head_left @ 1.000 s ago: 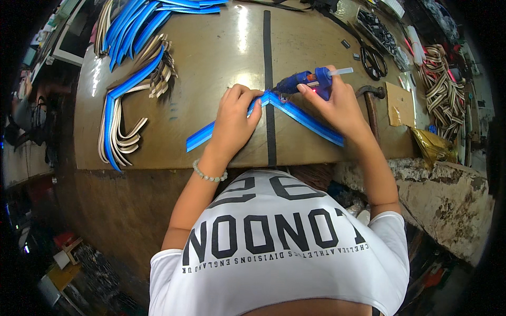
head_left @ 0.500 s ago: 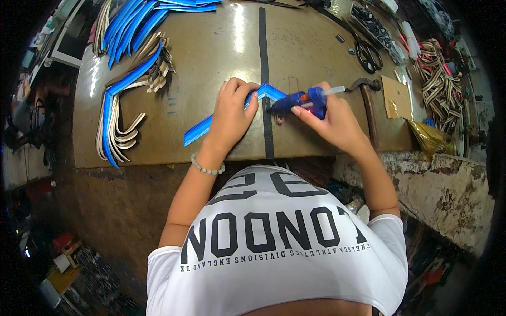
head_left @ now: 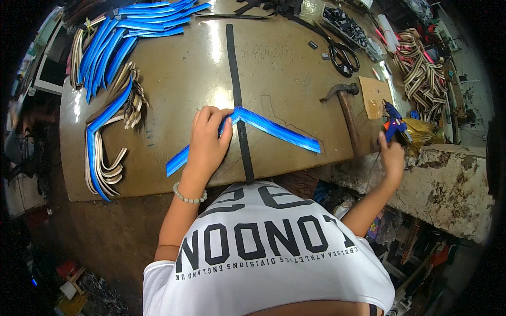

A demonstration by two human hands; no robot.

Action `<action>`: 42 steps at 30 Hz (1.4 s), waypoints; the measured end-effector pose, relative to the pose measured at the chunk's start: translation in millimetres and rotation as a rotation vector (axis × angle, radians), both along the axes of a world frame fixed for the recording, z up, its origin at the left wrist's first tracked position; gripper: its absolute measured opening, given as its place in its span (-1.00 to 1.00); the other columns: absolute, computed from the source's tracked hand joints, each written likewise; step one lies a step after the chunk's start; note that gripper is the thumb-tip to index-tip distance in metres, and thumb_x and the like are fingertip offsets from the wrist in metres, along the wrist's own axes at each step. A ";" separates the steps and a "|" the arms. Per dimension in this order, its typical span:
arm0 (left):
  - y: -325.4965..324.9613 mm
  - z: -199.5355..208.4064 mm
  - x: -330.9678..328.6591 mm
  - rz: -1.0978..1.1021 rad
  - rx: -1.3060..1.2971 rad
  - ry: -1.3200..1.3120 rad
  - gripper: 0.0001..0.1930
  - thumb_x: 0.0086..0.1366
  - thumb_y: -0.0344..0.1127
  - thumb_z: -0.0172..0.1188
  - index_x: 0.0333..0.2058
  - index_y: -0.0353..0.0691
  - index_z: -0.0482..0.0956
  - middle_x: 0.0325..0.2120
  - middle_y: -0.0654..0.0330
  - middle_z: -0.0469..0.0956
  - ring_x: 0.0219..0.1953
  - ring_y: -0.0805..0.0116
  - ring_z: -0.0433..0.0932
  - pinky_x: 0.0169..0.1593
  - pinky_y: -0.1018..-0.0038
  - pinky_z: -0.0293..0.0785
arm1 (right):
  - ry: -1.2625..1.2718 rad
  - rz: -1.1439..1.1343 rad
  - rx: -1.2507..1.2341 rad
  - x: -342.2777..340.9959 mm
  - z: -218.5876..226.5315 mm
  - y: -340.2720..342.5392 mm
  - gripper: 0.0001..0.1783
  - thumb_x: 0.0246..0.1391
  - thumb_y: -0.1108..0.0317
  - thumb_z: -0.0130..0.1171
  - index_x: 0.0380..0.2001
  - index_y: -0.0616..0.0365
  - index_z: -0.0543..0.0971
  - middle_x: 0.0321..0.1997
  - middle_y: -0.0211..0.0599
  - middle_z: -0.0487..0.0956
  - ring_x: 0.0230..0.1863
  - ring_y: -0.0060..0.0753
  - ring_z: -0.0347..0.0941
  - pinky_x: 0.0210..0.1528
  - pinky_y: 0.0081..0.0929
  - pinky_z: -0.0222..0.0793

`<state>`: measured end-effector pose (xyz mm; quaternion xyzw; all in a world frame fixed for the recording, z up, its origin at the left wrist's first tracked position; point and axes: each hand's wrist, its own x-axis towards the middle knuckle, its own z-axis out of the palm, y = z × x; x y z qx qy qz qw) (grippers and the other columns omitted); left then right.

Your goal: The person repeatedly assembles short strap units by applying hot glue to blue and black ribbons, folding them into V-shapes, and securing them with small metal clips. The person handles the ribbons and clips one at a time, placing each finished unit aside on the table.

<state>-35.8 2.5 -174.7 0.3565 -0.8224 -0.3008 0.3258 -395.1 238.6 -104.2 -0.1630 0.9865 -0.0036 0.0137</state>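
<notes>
- Head view: the left hand (head_left: 207, 139) has its thumb and fingers closed on a blue strip (head_left: 282, 133), just left of the strip's bend.
- That strip looks light and limp enough to fold, yet firm enough to lie flat; it seems hard to break, and its woven face should give fair grip.
- A good hold would be thumb and fingertips beside the bend, where the left hand is; the bare arm to that hand's right also offers a free place to grip.
- It forms a wide upturned V on the desk (head_left: 168, 84), one arm passing under the left hand and out at its lower left, the other slanting away rightward.
- Its color is bright blue with a paler band along the near side and ribbed edges.
- Just right of the left hand, the bend lies across a long black strip (head_left: 244, 158).
- The right hand (head_left: 392, 155), well apart, grips a blue glue gun (head_left: 395, 127); a hammer (head_left: 349, 113) lies to that hand's left.
</notes>
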 end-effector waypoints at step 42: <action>58.8 12.7 42.7 -0.424 -0.137 -0.191 -0.26 -0.12 -0.36 0.48 0.13 -0.06 0.48 0.09 0.08 0.40 0.16 -0.02 0.41 0.21 0.12 0.36 | -0.568 0.862 -0.896 210.2 -69.3 -145.0 -0.78 0.04 0.46 0.34 -0.21 0.26 0.66 -0.37 -0.36 0.53 -0.51 -0.65 0.32 -0.45 -0.67 0.30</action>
